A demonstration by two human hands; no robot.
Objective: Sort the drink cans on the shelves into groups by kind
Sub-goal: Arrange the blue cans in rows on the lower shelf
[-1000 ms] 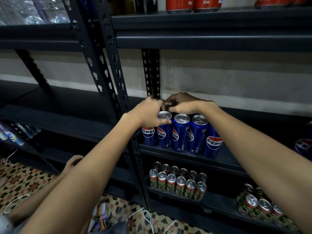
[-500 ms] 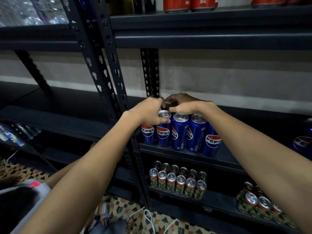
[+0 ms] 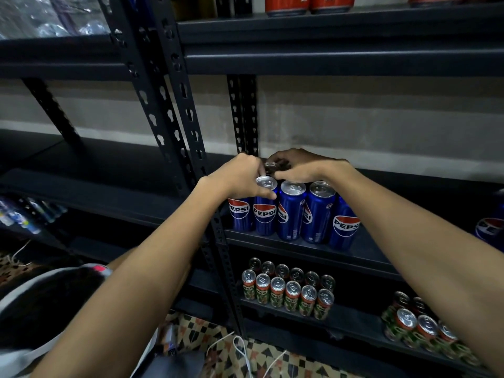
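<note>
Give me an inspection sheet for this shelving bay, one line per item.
Surface: dark metal shelf, slotted uprights.
Job's things: blue Pepsi cans clustered upright at the shelf's left end; green cans in rows one shelf down, more green cans to the right; red cans on the top shelf.
Clutter: wrapped bottles upper left.
Grippers: left hand grips a front Pepsi can's top; right hand curls over rear cans.
Cables: white cords on the patterned floor.
Surroundings: another person lower left; bare wall behind.

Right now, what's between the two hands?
In the head view, a Pepsi can top in the back row shows between the left hand and right hand.
</note>
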